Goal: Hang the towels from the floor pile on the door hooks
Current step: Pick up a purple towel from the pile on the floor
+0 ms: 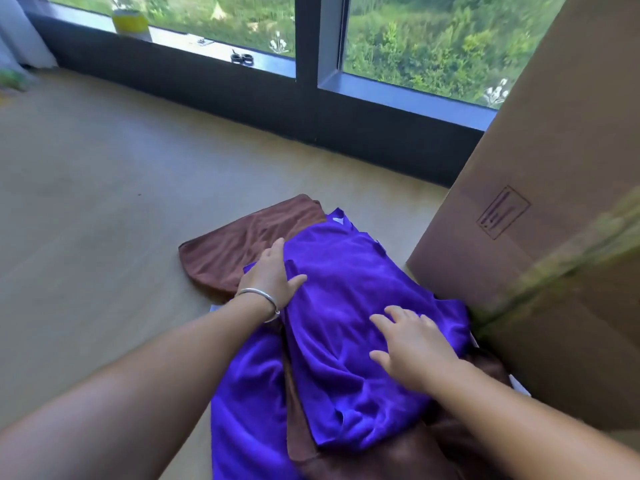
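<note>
Pile of towels on the floor (86,161), right of centre, close against a big cardboard box (540,209).

Top layer: purple towel (349,306), crumpled, its far corner pointing toward the window (433,39). Its right edge lies just beside the box's lower corner. A second purple towel (249,403) runs down the left side of the pile to the bottom of the view. Brown towel (242,244) sticks out at the far left, lying flat, its left edge free on bare floor. More brown cloth (398,455) shows under the purple at the near right.

Left hand (272,275): at the top towel's left edge, thumb out on top of the purple cloth, fingers going under or round the edge. Grip appears to be forming; cannot tell how firmly it holds. Silver bangle (258,296) on that wrist.

Right hand (408,344): fingers spread and nearly straight, palm down on the middle of the top purple towel. Resting or pressing, gripping nothing.

Room: wide bare floor to the left and beyond the pile as far as the dark window base (242,98). The box walls off the right side. A yellow container (130,22) and small dark items (241,58) sit on the sill, well apart from the pile.
</note>
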A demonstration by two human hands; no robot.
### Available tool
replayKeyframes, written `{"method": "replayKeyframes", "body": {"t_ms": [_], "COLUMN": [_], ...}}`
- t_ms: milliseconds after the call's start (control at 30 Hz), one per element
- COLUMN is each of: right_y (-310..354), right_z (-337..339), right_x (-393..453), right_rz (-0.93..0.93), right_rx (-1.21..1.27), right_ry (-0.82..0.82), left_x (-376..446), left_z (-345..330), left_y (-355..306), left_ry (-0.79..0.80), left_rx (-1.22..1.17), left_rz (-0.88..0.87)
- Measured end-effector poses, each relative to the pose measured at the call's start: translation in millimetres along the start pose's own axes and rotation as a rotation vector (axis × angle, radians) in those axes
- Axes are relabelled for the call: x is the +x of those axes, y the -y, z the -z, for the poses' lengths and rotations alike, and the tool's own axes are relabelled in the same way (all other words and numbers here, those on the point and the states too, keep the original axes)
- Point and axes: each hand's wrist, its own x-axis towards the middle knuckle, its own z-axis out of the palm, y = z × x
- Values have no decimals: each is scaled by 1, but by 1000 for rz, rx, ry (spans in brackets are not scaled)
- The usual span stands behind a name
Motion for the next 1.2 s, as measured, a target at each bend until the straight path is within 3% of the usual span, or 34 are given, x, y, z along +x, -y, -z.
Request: {"method": "replayKeyframes", "body": {"t_ms": [134,300,401,534,668,734,834,935,1068,1202], "right_y": [-13,-6,-4,-3,-3,-9,-20,-19,0,20], "right_z": [1,5,15,33,33,24,10,2,-1,-6], "right_x": [14,22,44,80,99,97,82,79,85,83], "right_rz": [-28,-63,-45,55,255,343,401,520,442,347], "right_rx": [65,48,-4,20,-147,-68,175,-24,-68,-171], "right_ry": [-94,-211,-288,-377,-224,-138,-152,-249,-277,-197], "left_x": [5,-54,-82,-106,-128,-132,-132,-131,-129,-126], "left_z": [-5,10,28,49,61,63,64,68,77,80], "left_y": [-2,25,49,74,86,93,103,108,113,116], "left_ry": [1,46,177,348,349,278,188,169,106,58], "left_rx": [-4,-128,-232,-190,-261,-336,-499,-560,-589,-603], "left_rz": [-12,-241,-377,-480,-458,-382,-217,-180,-166,-156]}}
